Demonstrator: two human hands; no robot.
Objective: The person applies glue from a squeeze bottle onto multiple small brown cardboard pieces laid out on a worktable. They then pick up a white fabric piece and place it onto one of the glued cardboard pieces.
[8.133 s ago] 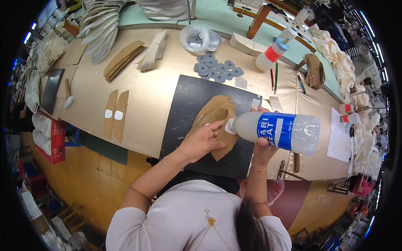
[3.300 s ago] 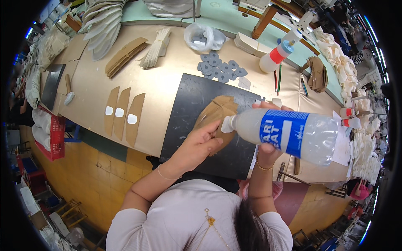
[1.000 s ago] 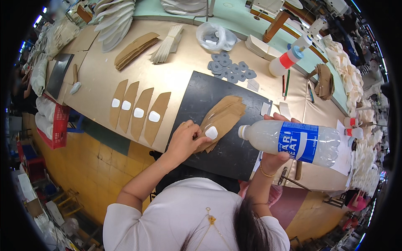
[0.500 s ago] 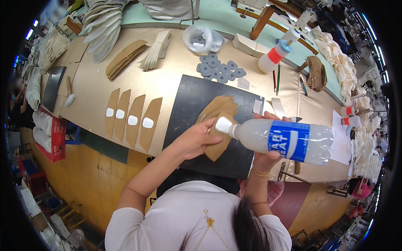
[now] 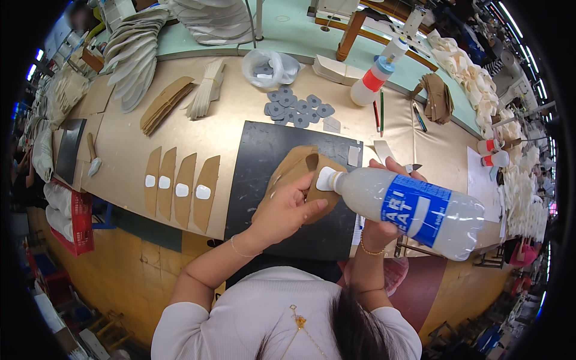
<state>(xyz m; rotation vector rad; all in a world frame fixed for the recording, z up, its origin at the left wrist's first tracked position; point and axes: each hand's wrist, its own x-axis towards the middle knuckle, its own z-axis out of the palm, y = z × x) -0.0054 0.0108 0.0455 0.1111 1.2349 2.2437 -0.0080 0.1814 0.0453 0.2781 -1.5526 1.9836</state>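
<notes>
In my right hand [image 5: 383, 233] is a clear plastic bottle [image 5: 375, 185] with a blue label and whitish contents, tilted to the left. Its neck lies against a white patch [image 5: 324, 179] on the topmost brown piece. My left hand [image 5: 285, 211] grips a fanned stack of brown pieces [image 5: 293, 168], thumb near the patch. Beneath them lies a black mat [image 5: 255, 159]. Left of it, several brown curved pieces [image 5: 183, 171] stand in a row, each with a white patch. Grey pieces with dark centres [image 5: 297, 108] are scattered beyond the mat.
Farther back are a plastic bag [image 5: 270, 67], a brown stack [image 5: 168, 105], a cream bundle [image 5: 206, 90] and a bottle with a red band [image 5: 367, 84]. Pencils [image 5: 381, 114] lie to the right. A black slab [image 5: 71, 150] and a brush [image 5: 93, 157] are at the left.
The bottle has tipped further, its base lower and nearer me. My left hand has turned the top brown piece more upright beneath the neck, and the view has shifted slightly.
</notes>
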